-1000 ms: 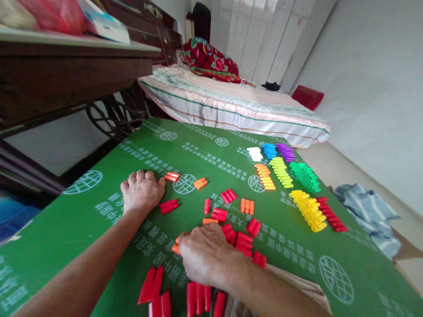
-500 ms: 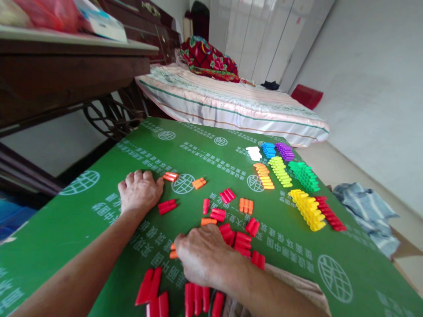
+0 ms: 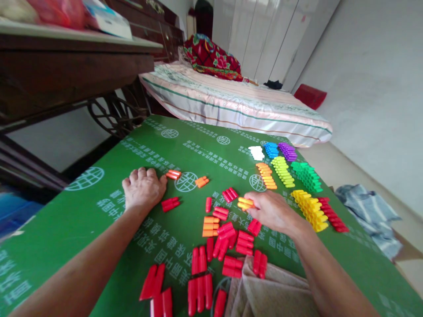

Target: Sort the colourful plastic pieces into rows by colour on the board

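My right hand [image 3: 269,210] pinches orange joined plastic tubes [image 3: 245,203] between thumb and fingers, above the middle right of the green board [image 3: 109,233]. Palm down at the left, my left hand [image 3: 144,187] rests on the board, holding nothing. Close to its thumb lie an orange piece [image 3: 173,174] and a red piece [image 3: 170,204]. Another orange piece [image 3: 202,181] lies farther right. Between my arms are several scattered red pieces, among them a three-tube one [image 3: 200,293], and an orange three-tube piece [image 3: 210,226].
Colour-sorted groups stand at the right: white [image 3: 256,153], blue [image 3: 271,150], purple [image 3: 287,151], orange [image 3: 266,176], lime [image 3: 283,171], green [image 3: 306,177], yellow [image 3: 309,210] and red [image 3: 333,215]. Brown folded cloth [image 3: 274,288] lies at the near edge. Beyond is a bed [image 3: 231,101].
My right hand has moved right and away from me, from the near pieces to the middle right, and now holds orange tubes. An orange piece beside its former place is gone. My left hand stays put.
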